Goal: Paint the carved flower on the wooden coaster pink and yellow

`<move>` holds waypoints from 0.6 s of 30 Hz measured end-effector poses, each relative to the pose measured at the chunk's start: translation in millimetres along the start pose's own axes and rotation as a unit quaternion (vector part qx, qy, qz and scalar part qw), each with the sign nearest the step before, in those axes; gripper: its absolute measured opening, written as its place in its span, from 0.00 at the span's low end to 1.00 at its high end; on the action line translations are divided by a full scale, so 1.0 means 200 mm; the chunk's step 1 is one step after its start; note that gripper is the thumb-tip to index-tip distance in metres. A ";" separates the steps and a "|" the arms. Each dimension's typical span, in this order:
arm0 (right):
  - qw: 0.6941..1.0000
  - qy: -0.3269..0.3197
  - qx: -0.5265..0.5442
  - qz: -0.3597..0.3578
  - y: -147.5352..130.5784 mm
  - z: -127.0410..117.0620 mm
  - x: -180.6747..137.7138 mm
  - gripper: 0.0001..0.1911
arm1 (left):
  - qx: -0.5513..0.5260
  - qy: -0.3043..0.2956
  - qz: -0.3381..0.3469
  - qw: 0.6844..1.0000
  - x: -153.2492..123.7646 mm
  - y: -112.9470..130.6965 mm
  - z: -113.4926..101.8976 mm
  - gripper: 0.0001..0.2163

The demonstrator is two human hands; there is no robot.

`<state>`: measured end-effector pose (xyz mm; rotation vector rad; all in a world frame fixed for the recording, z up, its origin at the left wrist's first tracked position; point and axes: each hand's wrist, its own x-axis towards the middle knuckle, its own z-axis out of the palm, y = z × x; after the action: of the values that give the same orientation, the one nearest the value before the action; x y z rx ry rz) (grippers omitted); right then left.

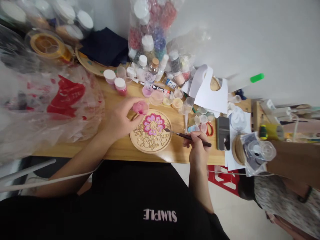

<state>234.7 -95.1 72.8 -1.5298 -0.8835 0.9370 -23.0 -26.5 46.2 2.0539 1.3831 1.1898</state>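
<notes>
Disc [151,131] on table [120,151], cups [156,98] behind — phone [223,133] right

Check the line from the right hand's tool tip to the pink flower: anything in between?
Nothing visible. The right hand holds the dark-handled tool, its tip at the right edge of the pink flower; contact is unclear. The left hand holds the pink cup off that line, upper left.

"B-7000" in white on a tube [160,88], and "SIMPLE", upside down, across a black shirt [140,190]
</notes>
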 end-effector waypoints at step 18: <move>0.991 -0.017 -0.122 -0.057 -0.08 0.03 -0.05 0.13 | 0.027 -0.028 -0.021 0.999 0.00 0.03 -0.02 0.15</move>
<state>224.8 -98.7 88.8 -1.6531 -1.1308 0.7971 -24.0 -29.8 52.4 2.0679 1.4397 1.0810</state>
